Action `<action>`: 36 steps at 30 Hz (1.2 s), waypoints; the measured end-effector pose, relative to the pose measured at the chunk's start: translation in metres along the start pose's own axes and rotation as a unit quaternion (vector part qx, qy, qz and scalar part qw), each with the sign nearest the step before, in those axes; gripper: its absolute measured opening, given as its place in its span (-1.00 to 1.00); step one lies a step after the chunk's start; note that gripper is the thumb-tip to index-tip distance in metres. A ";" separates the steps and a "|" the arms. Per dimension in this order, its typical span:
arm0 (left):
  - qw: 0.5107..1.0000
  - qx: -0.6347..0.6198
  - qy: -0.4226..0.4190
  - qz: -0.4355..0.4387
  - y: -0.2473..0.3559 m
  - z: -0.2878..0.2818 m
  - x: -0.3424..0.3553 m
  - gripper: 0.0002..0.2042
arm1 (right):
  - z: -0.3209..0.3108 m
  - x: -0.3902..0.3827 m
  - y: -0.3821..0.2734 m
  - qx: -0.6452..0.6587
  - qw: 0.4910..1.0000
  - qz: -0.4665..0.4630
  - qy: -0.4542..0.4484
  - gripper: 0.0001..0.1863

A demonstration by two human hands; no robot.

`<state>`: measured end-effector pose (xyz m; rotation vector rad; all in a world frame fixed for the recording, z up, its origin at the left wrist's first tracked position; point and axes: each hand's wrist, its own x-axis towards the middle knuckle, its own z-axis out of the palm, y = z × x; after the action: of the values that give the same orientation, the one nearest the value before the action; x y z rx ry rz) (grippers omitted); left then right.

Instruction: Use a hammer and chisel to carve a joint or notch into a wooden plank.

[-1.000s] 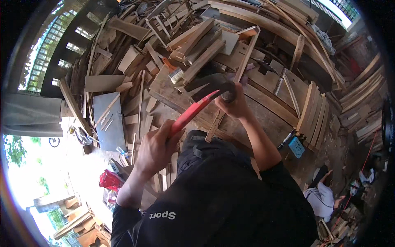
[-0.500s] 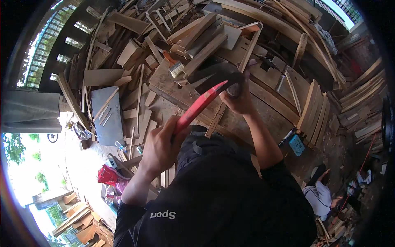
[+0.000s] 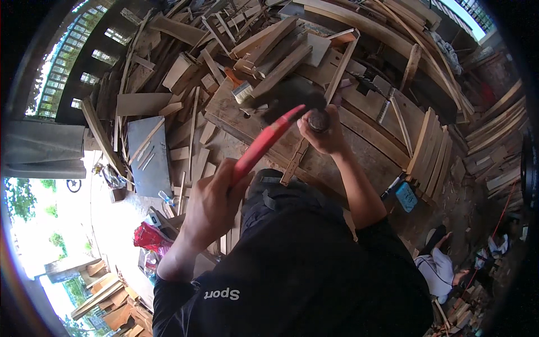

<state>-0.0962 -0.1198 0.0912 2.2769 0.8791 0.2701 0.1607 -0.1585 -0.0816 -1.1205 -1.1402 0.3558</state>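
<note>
My left hand (image 3: 210, 205) is wrapped round the red handle of a hammer-like tool (image 3: 264, 143). Its dark head is smeared by motion beyond the handle's tip, so its exact shape is unclear. Closed round an upright, chisel-like tool (image 3: 319, 121), my right hand (image 3: 328, 135) shows only that tool's round brown end above the fist. The tool's lower part is hidden by the hand. Beneath both hands lies a worn wooden workbench (image 3: 359, 163). A narrow wooden strip (image 3: 295, 163) crosses the bench edge below my right hand.
A paintbrush (image 3: 240, 87) lies at the bench's far left, beside stacked boards (image 3: 281, 70). Upright slats (image 3: 429, 151) and a blue box (image 3: 405, 196) stand to the right. Wood scraps and a grey panel (image 3: 149, 157) crowd the left. Another person (image 3: 437, 272) is low at the right.
The red-handled tool's dark head has swung away from the round brown end, which now shows more fully. My left hand has shifted slightly left. My right hand has hardly moved.
</note>
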 end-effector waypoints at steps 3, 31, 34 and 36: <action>0.999 0.047 -0.009 0.018 -0.012 0.003 0.000 -0.82 | 0.003 -0.004 0.004 0.005 1.000 0.019 -0.008 -0.77; 0.998 0.027 0.045 0.034 0.029 -0.014 0.008 -0.84 | -0.006 0.005 -0.001 0.022 0.999 0.000 -0.041 -0.66; 0.999 0.023 0.030 0.016 0.028 -0.012 0.007 -0.84 | -0.007 0.005 -0.001 0.009 0.999 -0.014 -0.036 -0.66; 0.999 0.022 0.022 0.008 0.028 -0.011 0.006 -0.84 | -0.007 0.003 -0.001 -0.004 0.999 -0.021 -0.038 -0.66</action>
<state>-0.0816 -0.1257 0.1176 2.3274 0.8987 0.3129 0.1680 -0.1601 -0.0790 -1.0958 -1.2314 0.3653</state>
